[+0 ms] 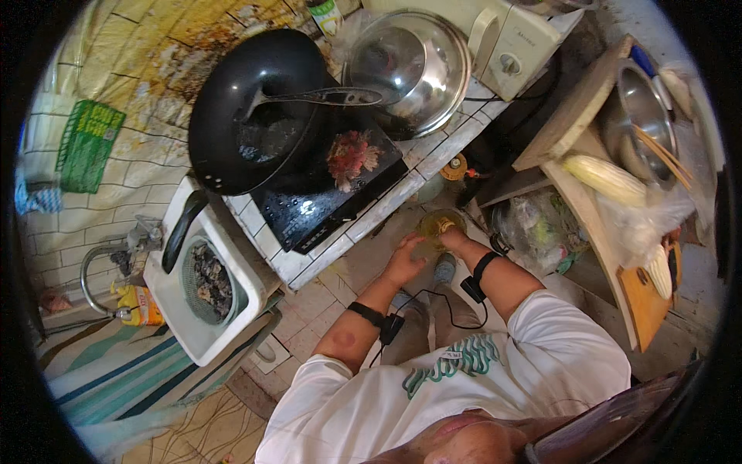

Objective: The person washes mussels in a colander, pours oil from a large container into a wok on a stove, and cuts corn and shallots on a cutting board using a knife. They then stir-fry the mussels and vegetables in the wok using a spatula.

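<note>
My right hand [457, 241] reaches down to a yellowish see-through bowl [429, 221] low in front of me. Its fingertips are at a pale yellow piece [445, 224] inside; whether they grip it is unclear. To the left of the bowl is my left hand [406, 260], empty, fingers spread and slightly curled. Straps with small black boxes circle both forearms, and a black cable hangs between them.
Left of me, a white sink [203, 346] holds a colander [193, 294] of dark food pieces. A black wok [232, 110] with a spatula [324, 95] stands at the cooktop [295, 214]. Rightward, corn [603, 177] lies beside a steel bowl [643, 104]. A gas regulator [455, 167] sits under the counter.
</note>
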`<state>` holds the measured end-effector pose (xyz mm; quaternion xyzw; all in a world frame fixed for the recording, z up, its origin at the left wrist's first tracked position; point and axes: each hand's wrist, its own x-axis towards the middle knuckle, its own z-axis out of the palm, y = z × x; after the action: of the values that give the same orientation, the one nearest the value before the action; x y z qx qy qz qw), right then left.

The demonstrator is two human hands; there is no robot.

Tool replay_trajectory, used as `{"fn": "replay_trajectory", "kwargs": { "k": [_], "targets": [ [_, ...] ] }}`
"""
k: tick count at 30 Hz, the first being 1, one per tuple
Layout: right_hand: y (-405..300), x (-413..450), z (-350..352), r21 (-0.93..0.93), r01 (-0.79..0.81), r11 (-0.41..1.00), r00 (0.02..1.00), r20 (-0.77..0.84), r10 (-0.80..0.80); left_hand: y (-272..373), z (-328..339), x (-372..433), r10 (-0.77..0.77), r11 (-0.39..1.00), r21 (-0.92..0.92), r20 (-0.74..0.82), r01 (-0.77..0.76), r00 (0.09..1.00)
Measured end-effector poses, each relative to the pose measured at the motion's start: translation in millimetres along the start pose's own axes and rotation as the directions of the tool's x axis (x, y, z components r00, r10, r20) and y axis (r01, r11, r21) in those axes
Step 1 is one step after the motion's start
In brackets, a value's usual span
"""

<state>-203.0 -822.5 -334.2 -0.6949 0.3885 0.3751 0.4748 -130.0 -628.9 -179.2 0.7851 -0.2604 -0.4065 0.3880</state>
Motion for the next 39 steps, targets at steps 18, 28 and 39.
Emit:
{"fn": "replay_trajectory", "kwargs": {
  "k": [18, 28, 39],
  "targets": [
    [23, 147, -23, -0.344, 0.168, 0.924, 0.956, -0.172, -0.238, -147, 101, 137, -0.121, 0.935, -0.344, -0.075, 0.088, 0.99],
    [49, 89, 6, 0.063, 0.397, 0.916, 0.887, -0.284, -0.364, -121, 107, 111, -0.14, 0.896, -0.421, 0.029, 0.139, 0.99],
    [-126, -158, 48, -0.075, 0.638, 0.766, 0.769, 0.109, -0.629, 42, -79, -79, -0.112, 0.933, -0.359, -0.24, 0.019, 0.964]
  ]
}}
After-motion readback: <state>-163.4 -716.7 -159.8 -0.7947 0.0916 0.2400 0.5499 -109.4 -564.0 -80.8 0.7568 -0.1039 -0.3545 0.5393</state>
